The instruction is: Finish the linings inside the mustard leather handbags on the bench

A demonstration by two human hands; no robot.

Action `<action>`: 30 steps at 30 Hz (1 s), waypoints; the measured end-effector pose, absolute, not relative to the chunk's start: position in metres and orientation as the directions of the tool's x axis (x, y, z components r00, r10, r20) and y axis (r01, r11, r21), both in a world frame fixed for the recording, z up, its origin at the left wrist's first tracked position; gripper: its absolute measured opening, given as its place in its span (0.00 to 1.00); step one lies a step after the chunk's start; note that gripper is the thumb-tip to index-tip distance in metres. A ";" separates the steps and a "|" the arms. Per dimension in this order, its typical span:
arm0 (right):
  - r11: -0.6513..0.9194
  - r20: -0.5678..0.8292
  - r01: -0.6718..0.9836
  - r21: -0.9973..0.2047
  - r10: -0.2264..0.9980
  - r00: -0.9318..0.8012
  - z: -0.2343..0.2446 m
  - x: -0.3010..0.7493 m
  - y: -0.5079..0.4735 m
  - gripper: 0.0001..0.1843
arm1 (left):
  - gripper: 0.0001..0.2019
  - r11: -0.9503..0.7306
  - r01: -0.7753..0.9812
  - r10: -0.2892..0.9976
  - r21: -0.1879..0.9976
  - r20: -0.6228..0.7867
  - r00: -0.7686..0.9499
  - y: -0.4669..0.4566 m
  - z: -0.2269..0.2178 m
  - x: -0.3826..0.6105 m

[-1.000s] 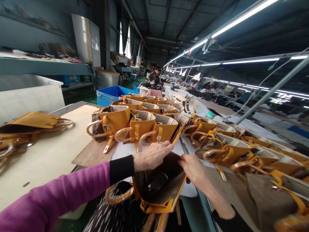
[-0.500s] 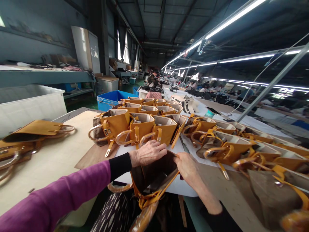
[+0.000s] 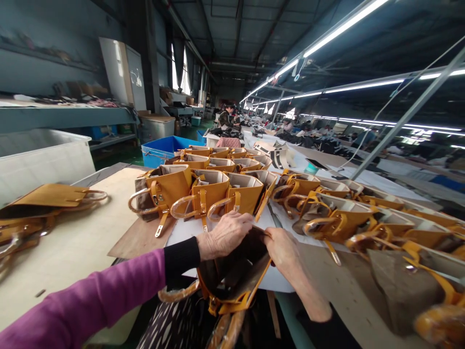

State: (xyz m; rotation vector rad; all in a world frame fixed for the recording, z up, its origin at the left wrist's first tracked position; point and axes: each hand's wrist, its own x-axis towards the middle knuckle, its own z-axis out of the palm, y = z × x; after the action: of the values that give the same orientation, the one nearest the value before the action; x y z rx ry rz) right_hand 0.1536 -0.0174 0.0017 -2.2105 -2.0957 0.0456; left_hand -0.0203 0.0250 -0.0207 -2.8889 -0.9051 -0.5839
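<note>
I hold an open mustard-yellow handbag [image 3: 232, 278] with a dark brown inside at the near edge of the table [image 3: 72, 242]. My left hand [image 3: 225, 235], in a purple and black sleeve, grips the bag's upper left rim with fingers curled over it. My right hand [image 3: 285, 252] grips the rim on the right side, fingers tucked inside. The bag's plastic-wrapped handle [image 3: 178, 293] hangs down to the left below the table edge.
Rows of matching yellow handbags [image 3: 203, 191] stand upright on the table ahead and run off to the right [image 3: 345, 220]. More bags [image 3: 39, 203] lie flat at the left. A white bin [image 3: 43, 157] and a blue crate [image 3: 167, 145] stand behind. A person [image 3: 227, 116] works far back.
The bag has shifted slightly in my hands, tilting and dropping a little at the table edge. Both hands keep their hold on its rim. The view has swung a little.
</note>
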 end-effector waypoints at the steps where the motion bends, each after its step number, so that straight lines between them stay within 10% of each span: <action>1: -0.062 0.036 0.993 -0.099 0.997 0.066 0.004 0.152 -0.017 0.15 | 0.10 -0.825 0.558 0.546 0.088 0.378 0.748 0.026 -0.022 -0.021; 12: -0.006 0.044 1.000 -0.003 0.999 0.006 0.009 0.145 -0.009 0.13 | 0.10 -0.816 0.436 0.572 0.380 0.422 0.703 0.032 -0.024 -0.026; 30: 0.119 0.015 0.978 0.171 0.992 -0.123 0.023 0.133 -0.001 0.11 | 0.07 -0.766 0.495 0.641 0.409 0.440 0.628 0.041 -0.028 -0.021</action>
State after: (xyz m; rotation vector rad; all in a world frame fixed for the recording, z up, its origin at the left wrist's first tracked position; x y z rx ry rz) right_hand 0.1330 -0.0010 0.0226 -2.1441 -2.4242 -0.2243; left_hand -0.0205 0.0405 -0.0277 -3.0560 -1.0875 -0.9949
